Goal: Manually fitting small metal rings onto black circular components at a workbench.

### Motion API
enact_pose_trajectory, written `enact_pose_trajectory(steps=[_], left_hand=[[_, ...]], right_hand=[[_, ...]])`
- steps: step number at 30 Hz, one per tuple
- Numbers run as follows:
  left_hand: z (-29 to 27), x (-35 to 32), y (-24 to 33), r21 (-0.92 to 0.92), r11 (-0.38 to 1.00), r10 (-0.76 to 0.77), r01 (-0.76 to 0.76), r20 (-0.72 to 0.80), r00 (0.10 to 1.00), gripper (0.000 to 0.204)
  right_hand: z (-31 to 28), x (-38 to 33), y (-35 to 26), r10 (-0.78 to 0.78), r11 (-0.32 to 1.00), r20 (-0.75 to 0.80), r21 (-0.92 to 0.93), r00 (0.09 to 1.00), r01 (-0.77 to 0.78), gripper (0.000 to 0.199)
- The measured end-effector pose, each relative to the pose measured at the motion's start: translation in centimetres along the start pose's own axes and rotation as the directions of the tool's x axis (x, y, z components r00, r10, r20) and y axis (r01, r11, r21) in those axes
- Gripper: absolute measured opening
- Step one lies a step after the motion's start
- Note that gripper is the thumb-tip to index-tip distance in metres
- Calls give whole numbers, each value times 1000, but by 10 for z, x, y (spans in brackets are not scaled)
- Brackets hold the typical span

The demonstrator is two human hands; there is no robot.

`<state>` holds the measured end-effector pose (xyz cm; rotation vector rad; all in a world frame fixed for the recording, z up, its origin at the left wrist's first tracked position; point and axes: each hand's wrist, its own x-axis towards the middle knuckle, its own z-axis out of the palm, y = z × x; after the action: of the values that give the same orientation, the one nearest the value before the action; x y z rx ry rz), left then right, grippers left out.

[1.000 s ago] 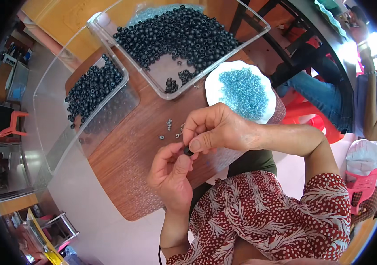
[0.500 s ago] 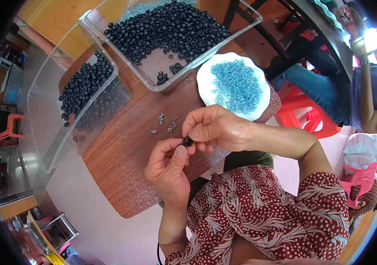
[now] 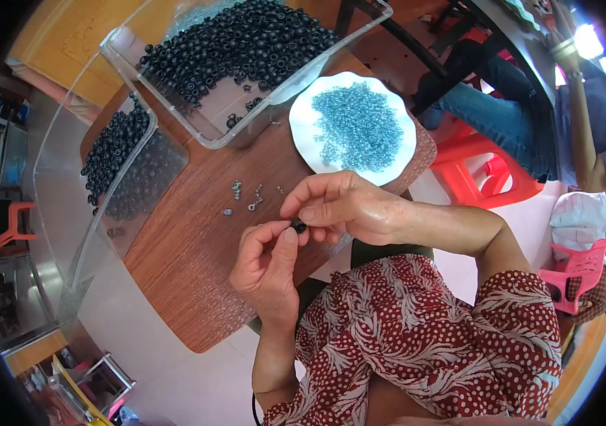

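Between the thumb and forefinger of my left hand (image 3: 269,266) is a small round black bead-like piece (image 3: 298,226). My right hand (image 3: 342,211) meets it from the other side, thumb and forefinger pressed together at its top edge. Whether those right fingers grip anything small is hidden. Several tiny silvery pieces (image 3: 237,189) lie loose on the brown wooden table (image 3: 175,263), just beyond my hands. A white scalloped plate (image 3: 406,138) farther right bears a heap of tiny clear bluish pieces (image 3: 359,124).
A clear plastic tub (image 3: 212,144) of black round pieces (image 3: 246,50) stands at the far side. To the left is a second clear container (image 3: 150,135) with more of them. A red stool (image 3: 459,174) and a seated person's jeans (image 3: 501,124) are beyond the table's right edge.
The table and its contents have shifted left and slightly up in view. Both hands stay together at the black bead-like piece, which is turned slightly.
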<state>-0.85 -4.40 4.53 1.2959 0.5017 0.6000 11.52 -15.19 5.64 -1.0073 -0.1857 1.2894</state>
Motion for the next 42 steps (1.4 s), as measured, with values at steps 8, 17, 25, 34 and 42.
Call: enact_pose_trajectory(steps=[8, 17, 25, 34, 42], left_hand=[[-5, -14, -13, 256, 959, 120, -121, 21, 993, 6], [-2, -22, -18, 226, 971, 85, -80, -10, 996, 6], [0, -29, -15, 248, 967, 75, -57, -64, 995, 7], [2, -25, -24, 228, 972, 49, -53, 23, 999, 9], [-19, -22, -28, 228, 965, 132, -129, 3, 991, 9]], right_hand=[[-21, -39, -4, -40, 999, -71, 12, 997, 41, 17], [-67, -111, 4, -129, 991, -215, 0, 968, 132, 19], [-80, -108, -12, -213, 976, -250, -3, 944, 219, 20], [-56, -87, -23, -175, 949, -66, -276, 982, 151, 18], [22, -62, -103, -282, 828, 36, -495, 959, 262, 18]])
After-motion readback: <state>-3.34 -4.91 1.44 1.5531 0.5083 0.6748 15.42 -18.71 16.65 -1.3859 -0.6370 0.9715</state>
